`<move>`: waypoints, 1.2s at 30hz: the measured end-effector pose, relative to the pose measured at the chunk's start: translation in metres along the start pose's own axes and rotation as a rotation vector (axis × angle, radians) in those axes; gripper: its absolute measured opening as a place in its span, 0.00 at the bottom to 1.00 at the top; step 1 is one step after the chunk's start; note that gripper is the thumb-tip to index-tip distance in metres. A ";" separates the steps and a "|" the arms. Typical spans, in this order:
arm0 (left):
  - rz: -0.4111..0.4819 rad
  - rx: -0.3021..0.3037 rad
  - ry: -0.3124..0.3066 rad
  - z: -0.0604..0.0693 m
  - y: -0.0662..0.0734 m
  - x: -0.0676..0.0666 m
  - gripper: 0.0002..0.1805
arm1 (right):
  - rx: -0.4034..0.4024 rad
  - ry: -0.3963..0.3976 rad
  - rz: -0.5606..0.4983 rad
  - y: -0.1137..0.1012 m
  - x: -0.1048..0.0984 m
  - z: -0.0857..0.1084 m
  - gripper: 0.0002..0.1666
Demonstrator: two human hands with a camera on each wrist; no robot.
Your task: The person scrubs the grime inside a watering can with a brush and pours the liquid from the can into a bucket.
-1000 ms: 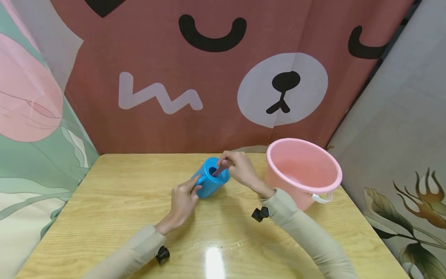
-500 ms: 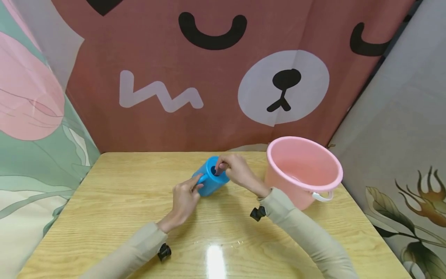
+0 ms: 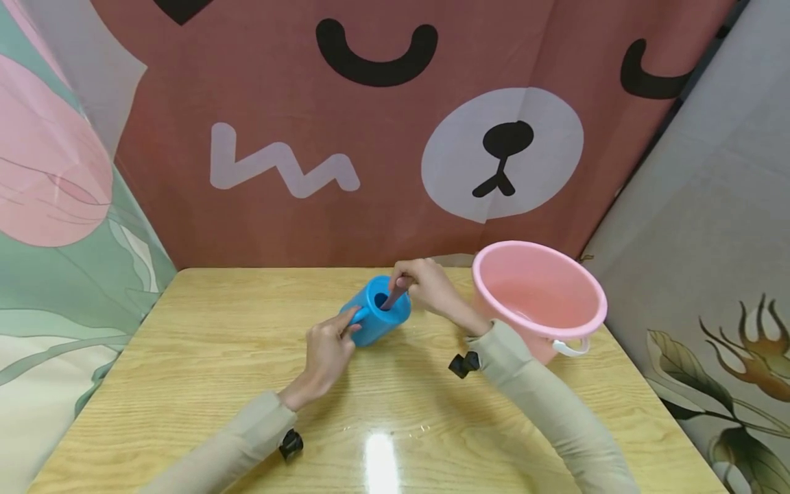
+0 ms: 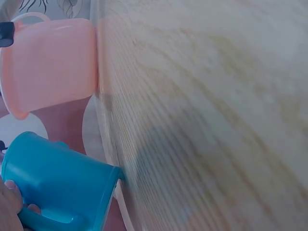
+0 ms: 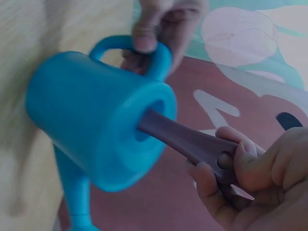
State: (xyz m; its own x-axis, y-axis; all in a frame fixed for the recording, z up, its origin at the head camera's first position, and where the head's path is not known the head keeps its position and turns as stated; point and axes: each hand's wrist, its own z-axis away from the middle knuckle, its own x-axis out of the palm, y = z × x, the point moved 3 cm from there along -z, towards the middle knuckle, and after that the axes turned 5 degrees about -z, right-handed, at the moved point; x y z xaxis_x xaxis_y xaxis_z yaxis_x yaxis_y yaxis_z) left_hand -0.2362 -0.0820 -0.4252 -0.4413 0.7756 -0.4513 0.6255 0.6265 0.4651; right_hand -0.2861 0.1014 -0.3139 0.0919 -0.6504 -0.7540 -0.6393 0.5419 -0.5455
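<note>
A blue watering can (image 3: 368,333) leans tilted over the table, its mouth facing up and to the right. My left hand (image 3: 327,353) grips its loop handle with curled fingers; in the left wrist view the can's bottom rim meets the tabletop. Pinched between my right hand's (image 3: 428,285) thumb and fingers is a purple-brown tool handle (image 5: 185,137) with a hole near its end. The tool runs into the can's round opening, so its far end is hidden. From the can's side sticks the spout (image 5: 74,192), seen in the right wrist view.
To the right of the right hand stands a pink bucket (image 3: 543,288) with a white handle (image 3: 570,348). Both are on the wooden table (image 3: 204,357). A printed bear curtain (image 3: 278,226) hangs behind the table's far edge, with patterned cloths at both sides.
My right hand pushed the tool deeper into the can, then drew it back up and right, so more of its handle shows again. The left hand and the can stay nearly in place.
</note>
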 end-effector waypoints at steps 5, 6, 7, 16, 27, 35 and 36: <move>-0.001 0.010 -0.005 0.001 0.001 0.000 0.17 | -0.002 0.014 0.032 -0.005 -0.008 -0.003 0.16; -0.003 0.012 -0.006 0.001 0.001 0.000 0.18 | 0.003 0.012 0.034 -0.006 -0.008 -0.003 0.16; -0.003 0.012 -0.006 0.002 0.001 -0.001 0.18 | 0.006 0.009 0.036 -0.006 -0.008 -0.003 0.16; -0.003 0.008 -0.012 0.001 0.002 -0.001 0.18 | -0.011 -0.032 0.046 0.000 0.008 0.000 0.19; -0.003 0.007 -0.028 -0.004 0.003 -0.002 0.18 | -0.021 -0.066 0.027 0.003 0.016 0.001 0.20; -0.005 0.007 -0.025 -0.002 0.002 -0.002 0.18 | -0.084 -0.084 0.059 -0.005 0.001 -0.002 0.20; -0.006 0.009 -0.022 -0.001 0.001 -0.002 0.18 | -0.091 -0.093 0.064 -0.006 -0.002 -0.003 0.19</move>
State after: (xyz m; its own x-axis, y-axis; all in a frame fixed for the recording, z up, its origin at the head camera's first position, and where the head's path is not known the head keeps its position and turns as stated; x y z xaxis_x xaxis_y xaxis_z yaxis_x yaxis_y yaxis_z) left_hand -0.2355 -0.0823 -0.4227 -0.4310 0.7698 -0.4708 0.6285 0.6305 0.4555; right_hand -0.2848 0.0972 -0.3081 0.1166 -0.5615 -0.8192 -0.7123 0.5275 -0.4630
